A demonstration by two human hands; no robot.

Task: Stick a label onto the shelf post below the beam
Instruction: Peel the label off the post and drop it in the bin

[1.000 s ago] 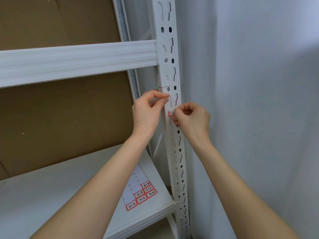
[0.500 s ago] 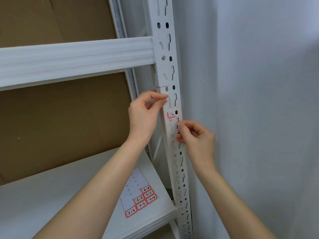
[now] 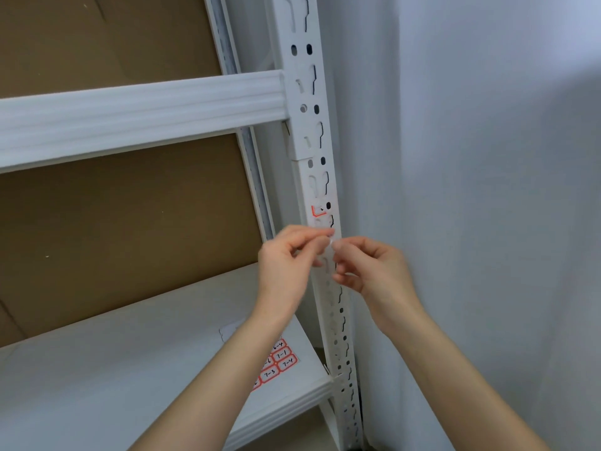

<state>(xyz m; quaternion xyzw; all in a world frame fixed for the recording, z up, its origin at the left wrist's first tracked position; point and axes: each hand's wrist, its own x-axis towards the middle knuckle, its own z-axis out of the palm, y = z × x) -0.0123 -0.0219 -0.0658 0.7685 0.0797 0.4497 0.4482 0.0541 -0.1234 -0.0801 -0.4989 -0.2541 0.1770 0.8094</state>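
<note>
A label with a red border sits on the white slotted shelf post, a little below the white beam; only its lower-left red corner shows clearly. My left hand and my right hand meet in front of the post just under the label, with fingers curled. Their thumb and forefinger tips pinch a small, blurred white scrap. Neither hand touches the label.
A label sheet with red-bordered, handwritten stickers lies on the white shelf board, partly under my left forearm. Brown cardboard backs the shelf. A pale wall stands close to the right of the post.
My left hand came down from the post beside the label and my right hand rose slightly. They now meet below the label, which stays on the post.
</note>
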